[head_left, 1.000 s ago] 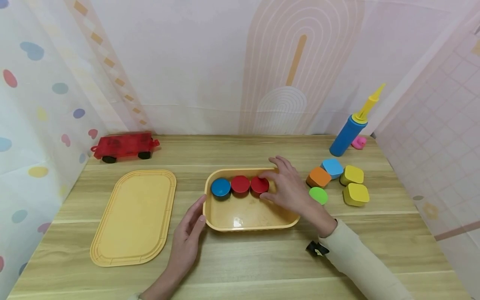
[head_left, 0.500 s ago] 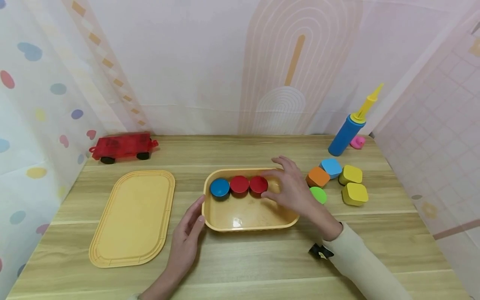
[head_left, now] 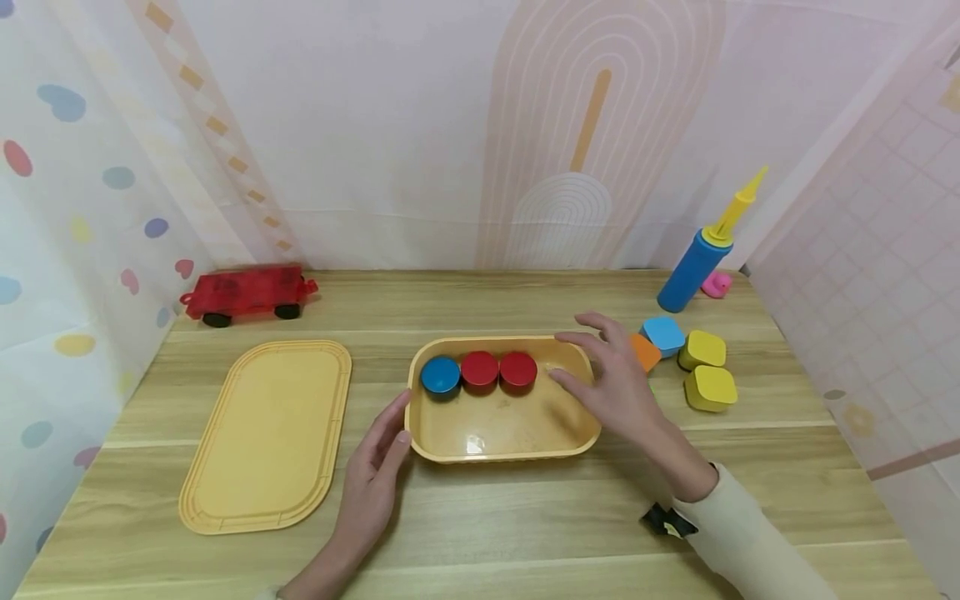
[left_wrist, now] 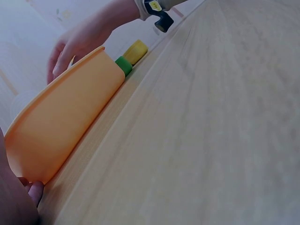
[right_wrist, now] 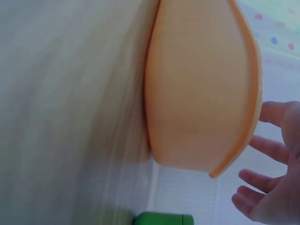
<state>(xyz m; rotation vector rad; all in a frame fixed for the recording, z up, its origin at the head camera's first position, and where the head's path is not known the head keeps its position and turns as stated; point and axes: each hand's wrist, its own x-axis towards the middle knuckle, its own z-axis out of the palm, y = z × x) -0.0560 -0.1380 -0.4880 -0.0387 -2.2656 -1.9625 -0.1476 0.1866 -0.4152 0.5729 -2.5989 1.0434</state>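
Directions are referenced to a clock centred on the tub, with twelve o'clock pointing away from the person. At eight o'clock, the left hand rests against the tub's left end from outside, fingers extended, not gripping the rim. The tub sits upright on the table, long axis running from nine to three o'clock. Above its three o'clock end is the right hand, thumb and fingers spread apart with nothing between them. Inside, along the far wall, three round blocks stand side by side: blue block, middle red block, right red block. Governing relation: the right red block lies at nine o'clock from the right hand's fingertips, just beside but not touching; the right hand is nearer to it than the left. Well apart, toward nine o'clock, lies a flat lid, long axis roughly from seven to one. Between two and three o'clock are a green block, two yellow blocks, an orange block and a light-blue block. Farther out, a pump and pink duck occupy two o'clock; a red toy car stands near ten.
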